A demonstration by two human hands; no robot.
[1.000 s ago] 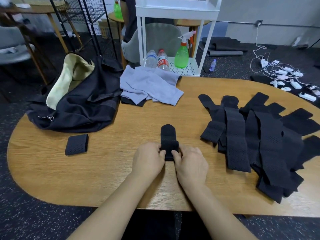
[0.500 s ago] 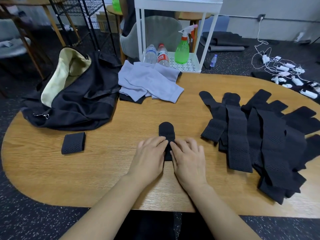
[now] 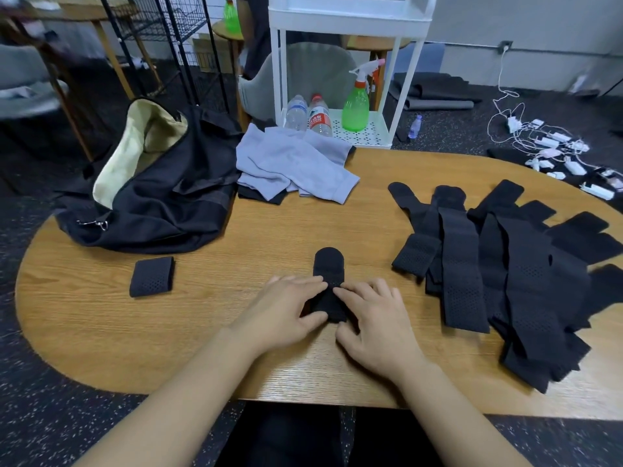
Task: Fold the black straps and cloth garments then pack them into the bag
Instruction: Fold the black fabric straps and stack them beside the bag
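Strap being folded (image 3: 328,284), head view: a short black perforated band lying lengthwise near the middle of the table's near edge, its rounded end pointing toward the far edge. Left hand (image 3: 286,311) lies flat beside it, fingers straight and pressing on its left side, thumb against its near end. Right hand (image 3: 374,321) mirrors this on the right side, fingers extended with the fingertips (image 3: 340,291) resting on the fabric; neither hand curls round the band. Folded strap (image 3: 152,276), a compact square, sits toward the left end of the wooden table (image 3: 236,237), just in front of the black bag (image 3: 161,203), whose mouth gapes to show a pale lining at the far left corner. Grey cloth garments (image 3: 293,166) lie in a loose heap at the far edge, touching the bag. Unfolded straps (image 3: 505,271) overlap in a spread pile across the right end. Beyond the far edge stands a white cart (image 3: 347,15) carrying two water bottles (image 3: 308,116) and a green spray bottle (image 3: 355,102).
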